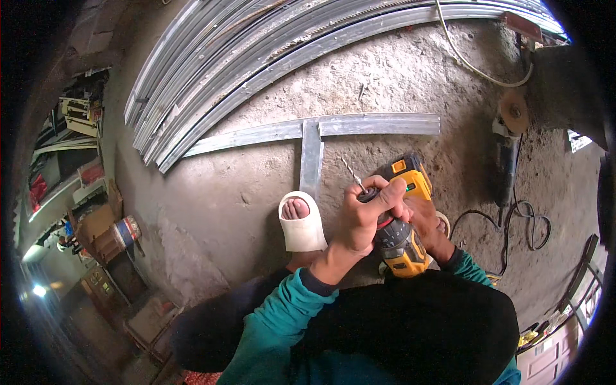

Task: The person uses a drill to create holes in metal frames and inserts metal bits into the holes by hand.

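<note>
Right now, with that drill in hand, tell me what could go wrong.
The left hand is closed around the chuck, near the bit: if the drill started, it might twist or cut the fingers. The toes are bare in an open slipper; a dropped drill could hurt them.

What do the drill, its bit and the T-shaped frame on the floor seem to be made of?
Drill: probably hard plastic outside, yellow and black, judging by its moulded casing.
Bit: metal, likely steel, with a shiny spiral surface.
T-shaped frame: grey metal with a dull sheen, perhaps galvanised steel or aluminium; looks alone cannot settle which.
</note>
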The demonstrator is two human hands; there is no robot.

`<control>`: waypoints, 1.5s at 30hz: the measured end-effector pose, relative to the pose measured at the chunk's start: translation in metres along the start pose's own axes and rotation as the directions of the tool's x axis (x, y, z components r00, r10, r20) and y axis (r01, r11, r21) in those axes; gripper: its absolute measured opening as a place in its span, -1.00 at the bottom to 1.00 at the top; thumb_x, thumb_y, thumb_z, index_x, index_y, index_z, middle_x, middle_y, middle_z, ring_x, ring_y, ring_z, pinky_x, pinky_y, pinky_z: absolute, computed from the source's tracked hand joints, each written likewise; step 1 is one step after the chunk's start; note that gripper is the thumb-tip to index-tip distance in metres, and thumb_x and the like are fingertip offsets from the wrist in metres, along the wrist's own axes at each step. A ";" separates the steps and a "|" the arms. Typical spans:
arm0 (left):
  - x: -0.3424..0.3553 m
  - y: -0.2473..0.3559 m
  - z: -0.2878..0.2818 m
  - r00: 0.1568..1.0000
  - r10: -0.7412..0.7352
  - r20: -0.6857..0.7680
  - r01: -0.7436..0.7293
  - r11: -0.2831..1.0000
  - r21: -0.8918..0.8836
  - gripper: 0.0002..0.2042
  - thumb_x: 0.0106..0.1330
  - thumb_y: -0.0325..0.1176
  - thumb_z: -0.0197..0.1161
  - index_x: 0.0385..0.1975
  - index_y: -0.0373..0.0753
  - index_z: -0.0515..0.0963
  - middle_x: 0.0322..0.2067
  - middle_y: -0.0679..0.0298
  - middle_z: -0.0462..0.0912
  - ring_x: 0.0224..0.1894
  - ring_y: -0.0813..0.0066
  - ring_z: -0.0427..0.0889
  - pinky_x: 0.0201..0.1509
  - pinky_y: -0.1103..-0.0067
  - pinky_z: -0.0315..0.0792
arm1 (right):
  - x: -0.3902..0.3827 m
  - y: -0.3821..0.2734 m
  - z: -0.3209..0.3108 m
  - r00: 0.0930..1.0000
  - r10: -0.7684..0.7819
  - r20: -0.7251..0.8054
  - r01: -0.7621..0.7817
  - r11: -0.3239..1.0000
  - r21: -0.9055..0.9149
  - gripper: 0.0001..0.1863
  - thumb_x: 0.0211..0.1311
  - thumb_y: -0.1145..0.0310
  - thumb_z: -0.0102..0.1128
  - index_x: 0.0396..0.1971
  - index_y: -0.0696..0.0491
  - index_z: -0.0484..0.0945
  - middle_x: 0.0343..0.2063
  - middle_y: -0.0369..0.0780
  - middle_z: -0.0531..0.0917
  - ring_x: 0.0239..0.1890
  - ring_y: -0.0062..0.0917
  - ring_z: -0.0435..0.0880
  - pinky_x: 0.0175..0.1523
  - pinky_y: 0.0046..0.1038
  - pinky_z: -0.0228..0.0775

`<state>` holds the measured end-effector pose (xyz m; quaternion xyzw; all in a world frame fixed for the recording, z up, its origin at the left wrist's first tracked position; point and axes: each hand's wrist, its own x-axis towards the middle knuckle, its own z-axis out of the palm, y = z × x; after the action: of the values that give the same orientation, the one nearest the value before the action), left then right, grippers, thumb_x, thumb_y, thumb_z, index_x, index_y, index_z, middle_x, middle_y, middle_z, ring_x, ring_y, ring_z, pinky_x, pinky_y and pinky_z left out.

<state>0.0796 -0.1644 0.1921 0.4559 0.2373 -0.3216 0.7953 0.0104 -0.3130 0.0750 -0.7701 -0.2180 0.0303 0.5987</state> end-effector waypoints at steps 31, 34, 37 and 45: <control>-0.006 0.003 -0.013 0.990 0.032 -0.139 -0.028 0.999 0.028 -0.69 0.21 -0.25 0.21 -0.73 -0.22 0.40 -0.71 0.24 0.46 -0.60 0.46 0.50 -0.39 0.53 0.44 | 0.007 -0.005 0.017 0.989 -0.093 -0.113 0.092 0.996 -0.018 -0.58 -0.12 0.33 0.24 -0.16 0.08 0.51 -0.65 -0.22 0.42 -0.60 -0.30 0.43 -0.51 -0.34 0.21; -0.009 0.002 -0.013 0.984 0.047 -0.174 -0.053 0.998 -0.030 -0.73 0.19 -0.35 0.16 -0.74 -0.20 0.37 -0.72 0.29 0.40 -0.63 0.48 0.47 -0.42 0.52 0.43 | 0.012 -0.006 0.016 0.986 -0.143 -0.081 0.143 0.990 -0.009 -0.58 -0.13 0.33 0.23 -0.16 0.09 0.51 -0.66 -0.23 0.41 -0.61 -0.30 0.42 -0.52 -0.34 0.20; -0.012 0.000 -0.016 0.985 0.052 -0.165 -0.066 0.994 -0.082 -0.77 0.18 -0.38 0.15 -0.71 -0.20 0.36 -0.71 0.32 0.38 -0.63 0.50 0.45 -0.43 0.51 0.44 | 0.011 -0.005 0.014 0.988 -0.148 -0.045 0.147 0.989 -0.033 -0.61 -0.17 0.31 0.23 -0.24 0.09 0.51 -0.67 -0.24 0.37 -0.63 -0.32 0.39 -0.53 -0.33 0.18; -0.018 -0.003 -0.018 0.961 0.078 -0.264 -0.075 0.997 0.023 -0.75 0.20 -0.35 0.16 -0.70 -0.22 0.38 -0.70 0.30 0.41 -0.62 0.48 0.46 -0.43 0.52 0.42 | 0.015 -0.014 0.015 0.984 -0.179 0.004 0.177 0.971 -0.161 -0.57 -0.21 0.29 0.21 -0.21 0.09 0.51 -0.64 -0.27 0.38 -0.62 -0.37 0.40 -0.51 -0.37 0.21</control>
<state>0.0640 -0.1446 0.1938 0.5087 0.3216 -0.2284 0.7652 0.0147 -0.2912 0.0873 -0.7933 -0.2846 -0.0452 0.5363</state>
